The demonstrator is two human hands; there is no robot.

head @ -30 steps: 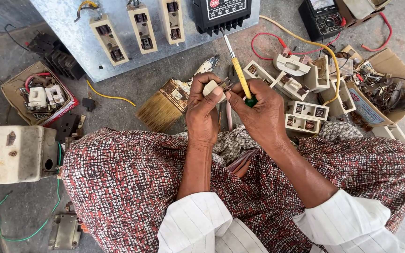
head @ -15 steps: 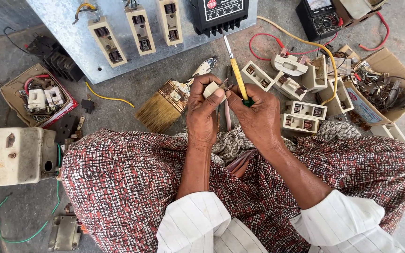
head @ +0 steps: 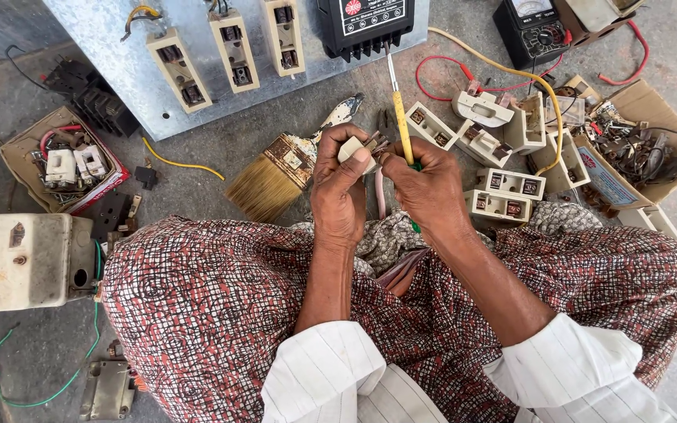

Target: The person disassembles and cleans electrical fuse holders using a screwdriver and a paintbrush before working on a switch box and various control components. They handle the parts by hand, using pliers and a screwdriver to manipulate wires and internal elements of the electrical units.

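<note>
My left hand [head: 340, 188] grips a small cream ceramic fuse part [head: 353, 149] with metal contacts at its top. My right hand [head: 426, 188] touches that part with its fingertips and holds a screwdriver with a yellow shaft and green handle [head: 403, 117], which points away from me. Both hands meet above my lap, over a patterned red cloth [head: 221, 298]. Pliers with pink handles [head: 380, 184] lie on the floor partly hidden behind my hands.
A paintbrush [head: 276, 176] lies left of my hands. Several cream fuse holders [head: 503, 192] sit to the right, beside a cardboard box of parts [head: 636, 149]. A metal panel with fuse carriers [head: 229, 47] and a black unit [head: 363, 23] lies ahead. A cream casing [head: 21, 262] is at left.
Both hands have stayed together on the fuse part; the screwdriver has tilted slightly more upright. The view has shifted a little.
</note>
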